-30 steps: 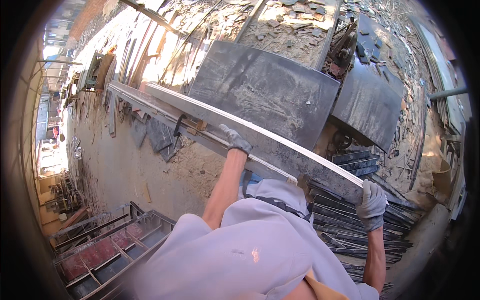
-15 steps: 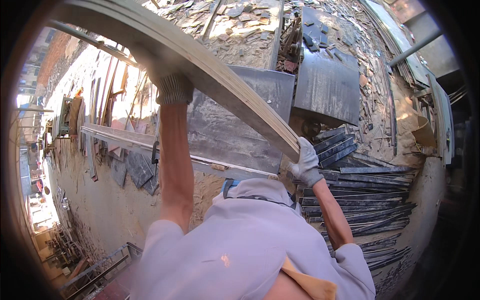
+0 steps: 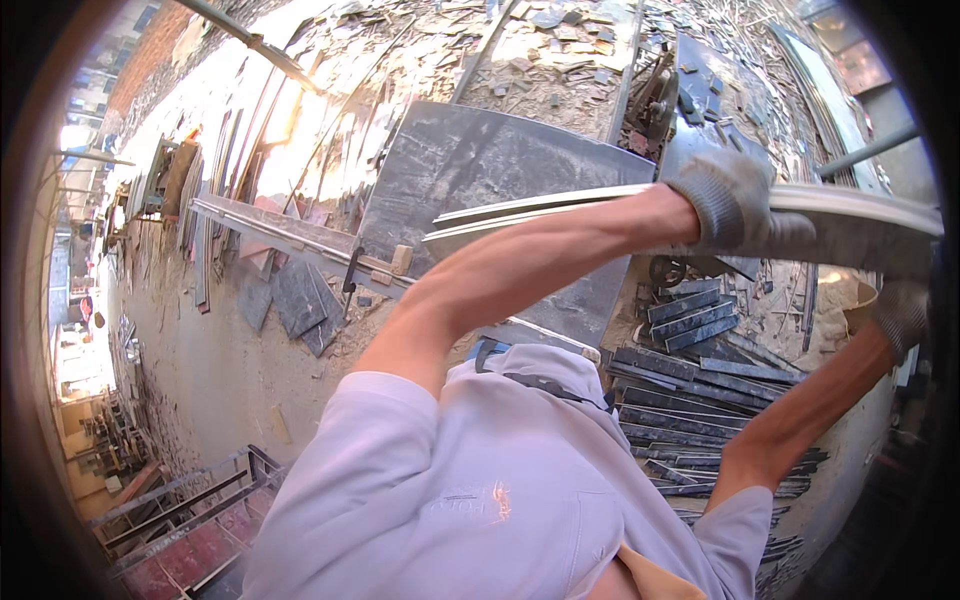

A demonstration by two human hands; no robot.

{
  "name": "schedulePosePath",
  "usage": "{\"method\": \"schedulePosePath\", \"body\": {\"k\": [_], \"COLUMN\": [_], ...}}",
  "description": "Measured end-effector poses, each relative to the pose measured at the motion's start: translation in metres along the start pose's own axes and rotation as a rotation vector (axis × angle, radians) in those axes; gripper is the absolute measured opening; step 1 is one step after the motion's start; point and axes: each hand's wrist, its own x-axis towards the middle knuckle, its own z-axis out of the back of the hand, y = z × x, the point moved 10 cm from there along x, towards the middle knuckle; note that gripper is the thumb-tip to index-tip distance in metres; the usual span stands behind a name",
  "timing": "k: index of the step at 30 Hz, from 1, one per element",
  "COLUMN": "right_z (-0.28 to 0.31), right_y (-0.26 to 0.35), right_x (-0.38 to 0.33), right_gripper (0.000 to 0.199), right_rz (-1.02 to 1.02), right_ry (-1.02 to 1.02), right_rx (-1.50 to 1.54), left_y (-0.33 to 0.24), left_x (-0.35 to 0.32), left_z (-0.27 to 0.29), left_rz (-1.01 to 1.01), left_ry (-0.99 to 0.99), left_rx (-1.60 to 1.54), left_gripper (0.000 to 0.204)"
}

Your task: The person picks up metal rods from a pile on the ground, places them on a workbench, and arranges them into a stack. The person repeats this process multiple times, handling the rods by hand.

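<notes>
A bundle of long flat strips (image 3: 850, 230), grey on the face and pale along the edges, reaches sideways in front of me to the far right. Over its middle my left hand (image 3: 735, 200), in a grey knit glove, is closed, with the forearm stretched across my body. At the strips' right end my right hand (image 3: 905, 310), also gloved, grips the lower edge; shade and blur hide most of its fingers. The strips' left ends fan slightly apart above a large dark slab table (image 3: 500, 150).
A long rail (image 3: 280, 235) runs along the table's near left side, with a small wooden block (image 3: 402, 259) on it. Several dark strips (image 3: 690, 400) lie piled at right. Broken slabs (image 3: 300, 305) lean at left, and rubble (image 3: 560, 60) covers the ground beyond. A metal frame (image 3: 200, 530) stands lower left.
The strips have swung from the upper left over to the right, with both hands still on them. My left arm now crosses my body, and more of the slab table shows.
</notes>
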Motion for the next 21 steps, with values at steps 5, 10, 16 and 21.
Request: {"method": "schedulePosePath", "body": {"k": [5, 10, 16, 21], "right_z": [0.154, 0.293, 0.416, 0.438], "right_y": [-0.146, -0.17, -0.225, -0.253], "right_x": [-0.162, -0.245, -0.288, -0.313], "right_gripper": [0.066, 0.063, 0.064, 0.063], "right_rz": [-0.471, -0.49, -0.633, -0.728], "right_ry": [-0.518, -0.748, -0.753, -0.743], "right_rx": [0.052, -0.264, -0.242, -0.283], "left_y": [0.068, 0.122, 0.289, 0.337], "left_x": [-0.032, -0.118, -0.234, -0.252], "left_z": [-0.147, -0.203, -0.171, -0.192], "left_rz": [0.054, -0.159, 0.077, 0.162], "left_ry": [0.34, 0.405, 0.403, 0.437], "left_rx": [0.13, 0.292, 0.54, 0.485], "left_gripper": [0.089, 0.095, 0.102, 0.078]}}
